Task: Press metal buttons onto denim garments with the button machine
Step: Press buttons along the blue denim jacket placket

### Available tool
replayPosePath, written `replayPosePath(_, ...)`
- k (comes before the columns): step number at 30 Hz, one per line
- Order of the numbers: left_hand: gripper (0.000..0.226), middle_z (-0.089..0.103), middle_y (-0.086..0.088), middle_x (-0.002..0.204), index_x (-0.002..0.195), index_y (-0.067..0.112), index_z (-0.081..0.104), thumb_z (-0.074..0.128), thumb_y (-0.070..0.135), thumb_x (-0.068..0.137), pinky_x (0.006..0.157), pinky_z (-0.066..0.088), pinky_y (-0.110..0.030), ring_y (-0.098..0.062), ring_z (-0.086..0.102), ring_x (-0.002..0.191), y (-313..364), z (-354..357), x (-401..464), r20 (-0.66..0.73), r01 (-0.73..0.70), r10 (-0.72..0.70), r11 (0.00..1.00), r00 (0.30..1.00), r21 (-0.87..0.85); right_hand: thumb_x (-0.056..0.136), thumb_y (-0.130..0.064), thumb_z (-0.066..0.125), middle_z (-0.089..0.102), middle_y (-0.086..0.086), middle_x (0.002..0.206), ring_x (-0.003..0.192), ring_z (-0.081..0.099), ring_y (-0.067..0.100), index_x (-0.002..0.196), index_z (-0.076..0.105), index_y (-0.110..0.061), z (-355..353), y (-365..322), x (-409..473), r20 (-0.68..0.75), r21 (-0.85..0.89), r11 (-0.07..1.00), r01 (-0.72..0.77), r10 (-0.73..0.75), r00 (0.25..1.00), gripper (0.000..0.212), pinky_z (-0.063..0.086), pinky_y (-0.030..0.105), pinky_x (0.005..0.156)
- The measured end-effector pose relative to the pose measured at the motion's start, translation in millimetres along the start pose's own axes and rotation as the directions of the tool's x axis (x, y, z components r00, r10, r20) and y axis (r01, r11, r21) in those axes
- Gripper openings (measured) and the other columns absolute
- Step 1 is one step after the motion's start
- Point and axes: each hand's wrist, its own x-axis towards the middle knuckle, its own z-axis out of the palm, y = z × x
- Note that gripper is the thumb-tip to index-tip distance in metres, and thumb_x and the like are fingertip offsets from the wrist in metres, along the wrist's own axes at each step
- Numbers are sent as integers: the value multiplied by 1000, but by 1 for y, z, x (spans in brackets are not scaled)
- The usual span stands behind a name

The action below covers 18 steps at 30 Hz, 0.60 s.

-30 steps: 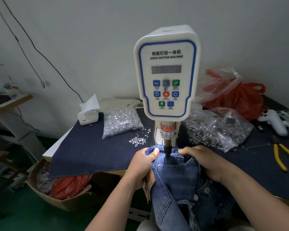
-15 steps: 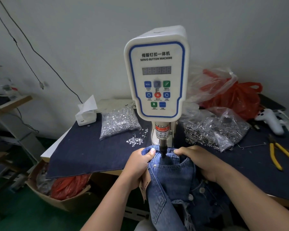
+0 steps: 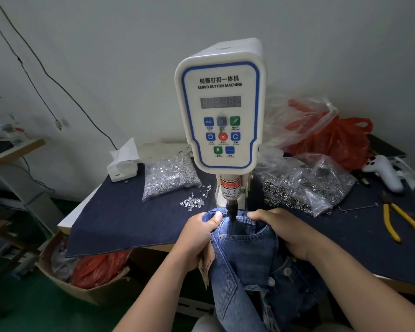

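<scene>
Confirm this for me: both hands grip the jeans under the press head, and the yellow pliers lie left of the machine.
Not quite. The head view shows the yellow pliers lying right of the machine. The left hand and right hand do grip the jeans under the press head.

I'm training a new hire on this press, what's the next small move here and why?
Probably fire the press: both hands, left hand and right hand, hold the denim garment taut, its top edge directly beneath the black punch, thumbs flanking it, so keep them clear.
</scene>
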Motion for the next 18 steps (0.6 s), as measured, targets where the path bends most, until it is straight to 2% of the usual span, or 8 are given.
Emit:
replayPosePath(4, 23, 80, -10, 106, 108, 13, 79, 59, 25, 107, 94, 58, -43, -29, 76, 105, 3, 0, -3, 10, -11, 11, 1000, 1000, 13, 70, -51, 74, 79, 15, 101, 94, 77, 31, 97, 82, -13, 0, -1, -1, 17, 5, 1000, -1, 1, 1000, 48, 60, 34, 80)
replayPosePath(8, 24, 80, -15, 106, 103, 11, 81, 62, 26, 105, 81, 61, -33, -28, 77, 99, 5, -2, -8, 22, 3, -2, 999, 1000, -49, 78, -43, 75, 76, 21, 106, 102, 74, 37, 101, 80, -5, 1, -5, -6, 18, 56, 998, 2, -3, 1000, 45, 58, 39, 86)
replayPosePath(11, 27, 77, -21, 113, 109, 7, 79, 63, 28, 104, 98, 57, -47, -38, 74, 109, 6, -7, -15, 71, 45, -37, 991, 997, -122, 91, -30, 71, 73, 28, 111, 97, 72, 36, 105, 76, 4, 1, -6, -9, 55, 116, 993, -1, -5, 998, 38, 56, 38, 85)
replayPosePath(13, 30, 75, -23, 117, 114, 7, 78, 63, 31, 103, 106, 53, -53, -40, 72, 113, 6, -12, -21, 124, 77, -59, 987, 990, -144, 92, -28, 70, 74, 28, 107, 93, 71, 33, 100, 78, 2, 2, -5, -14, 111, 123, 992, -2, -12, 994, 32, 56, 36, 82)
replayPosePath(15, 34, 74, -24, 121, 118, 8, 77, 64, 35, 102, 107, 53, -53, -40, 71, 116, 6, -16, -31, 192, 110, -82, 984, 978, -141, 91, -28, 72, 75, 24, 99, 87, 73, 30, 86, 81, -6, 3, -3, -21, 164, 108, 994, -9, -9, 986, 24, 57, 33, 78)
replayPosePath(18, 40, 72, -25, 124, 121, 5, 75, 66, 38, 101, 101, 57, -45, -39, 70, 118, 5, -19, -44, 263, 130, -95, 984, 960, -122, 86, -33, 78, 74, 26, 105, 91, 74, 33, 92, 81, -6, 0, 4, -34, 239, 76, 996, -49, 29, 971, 28, 58, 37, 81)
